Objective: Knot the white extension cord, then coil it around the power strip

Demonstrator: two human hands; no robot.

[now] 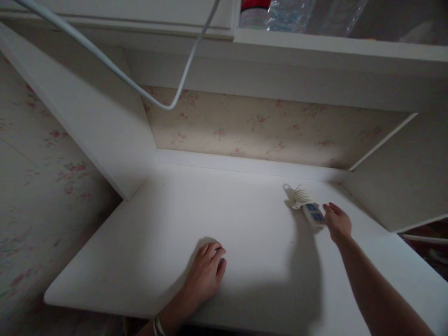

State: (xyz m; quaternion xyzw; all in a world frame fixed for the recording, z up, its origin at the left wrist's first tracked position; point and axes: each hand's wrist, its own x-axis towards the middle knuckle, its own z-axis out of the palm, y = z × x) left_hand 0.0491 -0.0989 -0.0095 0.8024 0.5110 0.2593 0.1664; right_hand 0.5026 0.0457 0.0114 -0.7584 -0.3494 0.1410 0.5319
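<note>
A small white device with a blue panel and a coiled white cord (308, 206) lies on the white desk top (147, 242), toward the back right. My right hand (336, 220) reaches out to it, with the fingertips touching its near end and the fingers loosely curled. Whether they grip it is not clear. My left hand (207, 270) rests palm down on the desk near the front edge, its fingers bent under a little and holding nothing. A bracelet shows at that wrist.
A white cable (115, 70) hangs in a loop from above at the left. Side panels (105, 135) close the desk in left and right, with floral wallpaper (266, 123) behind. On the shelf above stand a plastic water bottle (290, 14) and a red-topped container (254, 11).
</note>
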